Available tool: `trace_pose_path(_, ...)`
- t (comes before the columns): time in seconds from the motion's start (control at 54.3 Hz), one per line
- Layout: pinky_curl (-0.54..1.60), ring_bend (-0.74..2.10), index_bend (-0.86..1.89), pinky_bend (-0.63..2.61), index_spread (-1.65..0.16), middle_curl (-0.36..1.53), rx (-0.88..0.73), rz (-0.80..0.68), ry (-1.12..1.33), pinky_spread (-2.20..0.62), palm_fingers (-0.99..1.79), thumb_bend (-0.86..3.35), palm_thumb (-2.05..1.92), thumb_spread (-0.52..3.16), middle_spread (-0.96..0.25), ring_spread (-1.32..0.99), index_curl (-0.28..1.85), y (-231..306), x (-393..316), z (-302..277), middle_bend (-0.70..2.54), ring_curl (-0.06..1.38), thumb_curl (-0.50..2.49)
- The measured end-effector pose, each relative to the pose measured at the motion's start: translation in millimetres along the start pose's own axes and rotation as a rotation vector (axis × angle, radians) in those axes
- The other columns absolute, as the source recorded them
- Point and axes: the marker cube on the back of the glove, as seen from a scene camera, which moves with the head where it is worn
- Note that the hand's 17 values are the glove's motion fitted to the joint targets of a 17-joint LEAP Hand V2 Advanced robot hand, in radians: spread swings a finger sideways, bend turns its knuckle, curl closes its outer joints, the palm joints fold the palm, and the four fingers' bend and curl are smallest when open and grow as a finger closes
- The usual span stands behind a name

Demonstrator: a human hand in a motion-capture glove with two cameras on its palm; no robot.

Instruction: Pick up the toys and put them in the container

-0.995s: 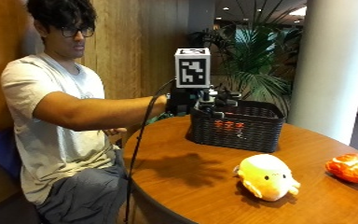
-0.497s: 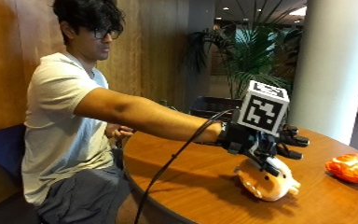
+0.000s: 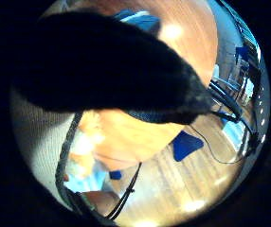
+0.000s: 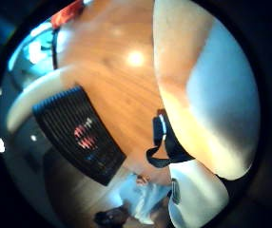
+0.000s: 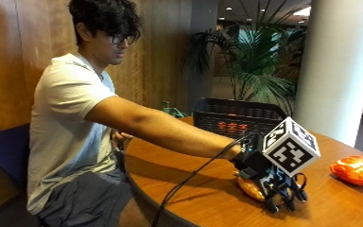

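Resting on the round wooden surface [image 5: 332,198], the black basket [image 5: 238,116] stands toward its far edge and already shows something orange-red inside through the mesh. An orange-red toy [image 5: 356,169] lies by the right edge, untouched. The gloved right hand [image 5: 276,187] is down over the yellow toy [image 5: 251,188] near the front edge, fingers curled round it, the toy not visibly off the wood. Judging from this, one item seems stowed, one is being taken, one remains.
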Motion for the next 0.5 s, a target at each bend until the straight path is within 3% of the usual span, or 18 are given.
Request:
trace_pose_path(0.111, 0.38, 0.31, 0.16, 1.23, -0.31, 0.1, 0.087, -0.015, 0.039, 0.1, -0.12, 0.05, 0.39, 1.31, 0.1, 0.09, 0.11, 3.0, -8.0, -1.0, 0.17, 0.26, 0.38)
trace_pose_path(0.129, 0.42, 0.25, 0.06, 1.34, -0.3, 0.08, 0.111, -0.019, 0.043, 0.11, -0.39, 0.02, 0.36, 1.3, 0.11, 0.11, 0.1, 3.2, -9.4, -0.6, 0.04, 0.24, 0.36)
trace_pose_path(0.166, 0.35, 0.43, 0.21, 1.14, -0.32, 0.13, 0.175, -0.029, 0.049, 0.06, 0.13, 0.09, 0.46, 1.35, 0.08, 0.07, 0.14, 3.8, -13.0, 0.3, 0.24, 0.3, 0.4)
trace_pose_path(0.313, 0.31, 0.75, 0.26, 1.05, -0.32, 0.19, 0.402, -0.1, 0.087, -0.25, 0.72, 0.2, 0.71, 1.32, -0.05, -0.18, 0.18, 12.4, -22.9, -0.2, 0.37, 0.38, 0.52)
trace_pose_path(0.368, 0.33, 0.81, 0.31, 1.04, -0.33, 0.21, 0.426, -0.115, 0.069, -0.3, 0.83, 0.21, 0.76, 1.25, -0.11, -0.26, 0.19, 16.7, -24.6, -1.8, 0.41, 0.42, 0.57)
trace_pose_path(0.387, 0.32, 0.77, 0.24, 1.02, -0.32, 0.2, 0.432, -0.119, 0.06, -0.31, 0.61, 0.2, 0.75, 1.25, -0.1, -0.27, 0.18, 18.4, -25.0, -2.3, 0.36, 0.4, 0.56)
trace_pose_path(0.405, 0.36, 0.84, 0.35, 1.04, -0.33, 0.23, 0.441, -0.123, 0.05, -0.33, 0.82, 0.22, 0.78, 1.21, -0.13, -0.3, 0.24, 20.5, -25.4, -2.9, 0.43, 0.46, 0.59)
trace_pose_path(0.497, 0.36, 0.9, 0.43, 1.02, -0.34, 0.26, 0.494, -0.134, 0.015, -0.37, 0.93, 0.23, 0.83, 1.1, -0.2, -0.4, 0.26, 34.9, -28.2, -9.6, 0.5, 0.48, 0.67)
